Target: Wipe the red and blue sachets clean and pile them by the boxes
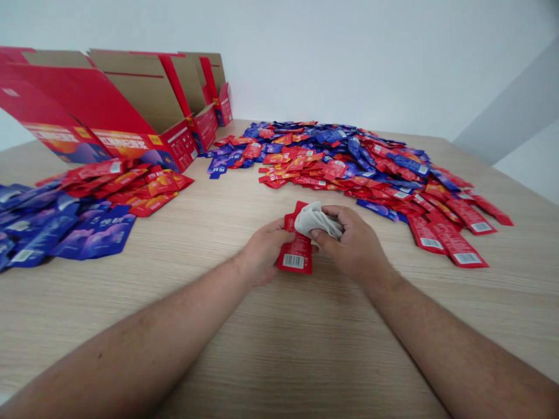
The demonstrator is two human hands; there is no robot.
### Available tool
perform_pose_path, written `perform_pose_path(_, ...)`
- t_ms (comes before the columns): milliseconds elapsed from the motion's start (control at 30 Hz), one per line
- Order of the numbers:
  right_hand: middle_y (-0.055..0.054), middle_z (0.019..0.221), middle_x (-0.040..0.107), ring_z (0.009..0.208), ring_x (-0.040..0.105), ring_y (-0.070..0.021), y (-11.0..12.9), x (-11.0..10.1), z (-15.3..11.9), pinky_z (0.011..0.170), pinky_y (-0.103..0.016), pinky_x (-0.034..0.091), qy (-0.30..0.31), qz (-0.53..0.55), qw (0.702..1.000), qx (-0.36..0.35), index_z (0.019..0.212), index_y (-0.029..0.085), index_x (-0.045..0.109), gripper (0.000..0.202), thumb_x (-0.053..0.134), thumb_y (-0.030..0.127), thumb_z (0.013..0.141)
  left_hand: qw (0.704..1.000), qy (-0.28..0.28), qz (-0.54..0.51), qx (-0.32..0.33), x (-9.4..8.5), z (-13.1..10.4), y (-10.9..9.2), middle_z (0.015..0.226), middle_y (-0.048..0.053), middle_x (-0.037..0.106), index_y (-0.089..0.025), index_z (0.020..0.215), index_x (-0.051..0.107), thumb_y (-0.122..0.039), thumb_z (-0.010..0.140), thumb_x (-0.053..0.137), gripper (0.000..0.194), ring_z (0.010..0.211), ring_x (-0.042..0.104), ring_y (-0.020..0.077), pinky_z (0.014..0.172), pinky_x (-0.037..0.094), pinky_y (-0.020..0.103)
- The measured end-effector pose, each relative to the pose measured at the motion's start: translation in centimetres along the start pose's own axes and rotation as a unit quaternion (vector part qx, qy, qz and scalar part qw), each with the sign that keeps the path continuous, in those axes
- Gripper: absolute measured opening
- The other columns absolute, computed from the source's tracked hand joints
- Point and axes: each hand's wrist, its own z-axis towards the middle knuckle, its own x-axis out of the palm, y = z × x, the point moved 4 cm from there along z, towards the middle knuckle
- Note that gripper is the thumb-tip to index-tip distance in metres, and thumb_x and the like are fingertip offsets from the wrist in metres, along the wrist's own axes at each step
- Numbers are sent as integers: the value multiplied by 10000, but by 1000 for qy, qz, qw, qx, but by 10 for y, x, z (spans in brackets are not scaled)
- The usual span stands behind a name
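Observation:
Above the middle of the table, a red sachet (297, 247) with a white barcode label near its lower end is pinched in my left hand (266, 250), the thumb lying over its front. My right hand (356, 241) is closed on a folded whitish cloth (317, 220). The cloth touches the upper part of the sachet and covers some of it. Fingers of both hands behind the sachet are mostly hidden.
A wide heap of red and blue sachets (336, 166) spreads across the back and right. At the left lie a pile of blue sachets (96, 230) and a pile of red sachets (144, 186). Open red cardboard boxes (126, 110) stand behind them near the wall.

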Motion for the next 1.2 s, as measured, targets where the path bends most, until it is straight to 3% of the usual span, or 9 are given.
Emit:
perform_pose_path(133,-119,1143,751,1025,703,-301,5,2,-4,916,-486,562,3,-5,1000,-5,1206,197,681,391,691,390,866,999,-34,-36,-5,2,-1,-1,793,80,745,-125,1002,717,-137,904,533,209,627,696,188,648,583,316)
perform_pose_path(233,-119,1130,744,1020,695,-293,20,2,-10,903,-468,569,27,-11,995,-93,1213,203,669,360,696,328,876,994,-96,-49,-15,1,-4,-1,715,60,702,-138,868,695,-309,1031,497,308,572,654,171,574,537,290)
perform_pose_path(367,-130,1165,718,1069,669,-303,33,5,-17,933,-483,567,80,-25,978,-192,1241,214,644,369,693,250,877,995,-85,-37,-23,2,-7,0,664,43,671,-150,797,679,-445,1028,548,397,548,623,170,526,492,284)
perform_pose_path(500,-122,1134,698,1066,664,-297,31,5,-17,925,-470,577,63,-32,984,-163,1233,216,628,347,692,235,893,995,-92,-28,-24,-1,-7,0,660,41,679,-143,835,703,-439,1042,521,405,538,615,168,511,481,280)
perform_pose_path(633,-130,1186,682,1114,649,-293,36,10,-21,957,-463,572,101,-18,972,-212,1235,207,621,393,678,152,851,997,-61,-41,-15,-1,-7,-1,660,46,662,-142,740,653,-444,1023,569,422,583,624,158,576,512,269)
perform_pose_path(767,-117,1140,684,1067,659,-286,31,10,-18,940,-471,580,80,-17,984,-160,1235,215,611,343,682,205,899,995,-73,-50,-43,-3,-5,2,727,55,699,-151,849,693,-443,1050,498,405,588,644,180,555,523,293)
perform_pose_path(900,-118,1207,674,1140,641,-299,35,13,-22,982,-488,567,103,-20,973,-207,1260,238,600,453,663,112,830,997,-47,-53,-36,-5,-4,3,707,54,675,-154,769,663,-482,1015,573,420,618,649,173,629,548,293)
perform_pose_path(1100,-127,1127,678,1061,655,-308,25,8,-17,913,-497,585,34,-41,987,-151,1232,221,589,331,674,207,912,995,-50,-46,-74,-2,-4,4,752,65,712,-168,958,717,-445,1077,382,451,593,659,206,544,549,334)
perform_pose_path(1200,-136,1174,668,1099,644,-311,30,11,-20,935,-493,576,64,-38,978,-196,1261,219,581,383,673,173,892,995,-39,-56,-72,1,-4,2,726,79,698,-142,809,697,-441,1089,371,523,615,660,176,605,553,291)
